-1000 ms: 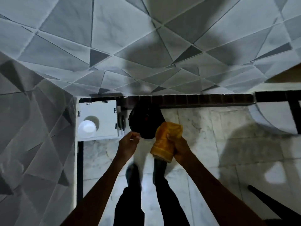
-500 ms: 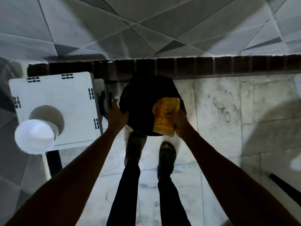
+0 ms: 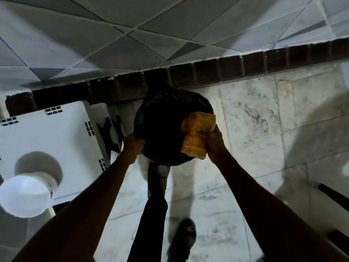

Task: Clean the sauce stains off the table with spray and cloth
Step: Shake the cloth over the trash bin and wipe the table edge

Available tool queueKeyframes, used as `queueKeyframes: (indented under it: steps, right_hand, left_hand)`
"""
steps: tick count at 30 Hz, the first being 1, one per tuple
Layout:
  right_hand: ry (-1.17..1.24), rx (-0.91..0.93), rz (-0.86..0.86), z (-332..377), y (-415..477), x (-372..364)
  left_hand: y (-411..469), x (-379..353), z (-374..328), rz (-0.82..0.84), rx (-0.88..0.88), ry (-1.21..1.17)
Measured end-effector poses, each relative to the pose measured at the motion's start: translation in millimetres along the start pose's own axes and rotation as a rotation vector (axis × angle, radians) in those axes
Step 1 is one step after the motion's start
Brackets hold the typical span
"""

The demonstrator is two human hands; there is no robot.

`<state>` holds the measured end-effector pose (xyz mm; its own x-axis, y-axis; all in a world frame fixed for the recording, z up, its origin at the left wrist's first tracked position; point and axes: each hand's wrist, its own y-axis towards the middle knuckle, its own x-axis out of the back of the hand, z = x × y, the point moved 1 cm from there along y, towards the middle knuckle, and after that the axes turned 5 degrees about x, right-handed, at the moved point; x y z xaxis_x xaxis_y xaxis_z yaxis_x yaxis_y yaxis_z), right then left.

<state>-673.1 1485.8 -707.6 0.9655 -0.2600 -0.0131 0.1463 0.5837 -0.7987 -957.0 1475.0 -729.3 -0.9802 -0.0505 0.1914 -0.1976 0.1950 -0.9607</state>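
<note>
Cloth: an orange cloth is hanging bunched over the right rim of a bin, partly over the dark opening and partly down the near side
Right hand: the right hand is grasping the cloth from the right, with its thumb pressing into the folds
Left hand: the left hand is curling round the bin's near-left rim and gripping the black liner there, across the opening from the cloth
Bin: lined in black, it is standing on the floor with its far side against the dark skirting; the inside is too dark to tell what it is holding
Table: a white table is standing just left of the bin, its far edge close to the skirting, and is carrying a white round object near its front corner
Edges: the skirting is running along the foot of a grey tiled wall
Open room: pale stone floor is stretching away to the right of the bin, while one foot is planting just below the bin and the other foot is trailing nearer the camera
</note>
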Motion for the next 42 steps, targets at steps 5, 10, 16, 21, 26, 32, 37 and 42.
queueKeyframes:
  steps: [5,10,16,21,26,32,37,42]
  right_hand:
    - [0.035,-0.031,0.016,23,-43,15]
    - [0.104,-0.029,0.034,53,-136,52]
    - [0.199,0.029,-0.083,77,-315,108]
    - [0.294,0.109,-0.158,75,-480,167]
    - [0.255,0.219,-0.262,52,-633,211]
    - [0.138,0.379,-0.210,25,-775,248]
    - [0.191,0.432,-0.227,-13,-845,273]
    - [0.350,0.434,-0.297,-62,-893,303]
  left_hand:
    - [-76,-9,-16,0.017,-0.109,0.122]
    - [-175,-7,-16,0.062,-0.208,0.226]
    - [-333,-12,18,0.100,-0.256,0.399]
    - [-479,-12,86,0.134,-0.304,0.477]
    - [-609,-4,172,0.080,-0.371,0.504]
    - [-692,-7,259,0.115,-0.470,0.592]
    - [-731,-23,304,0.163,-0.518,0.653]
    - [-750,-43,338,0.218,-0.615,0.840]
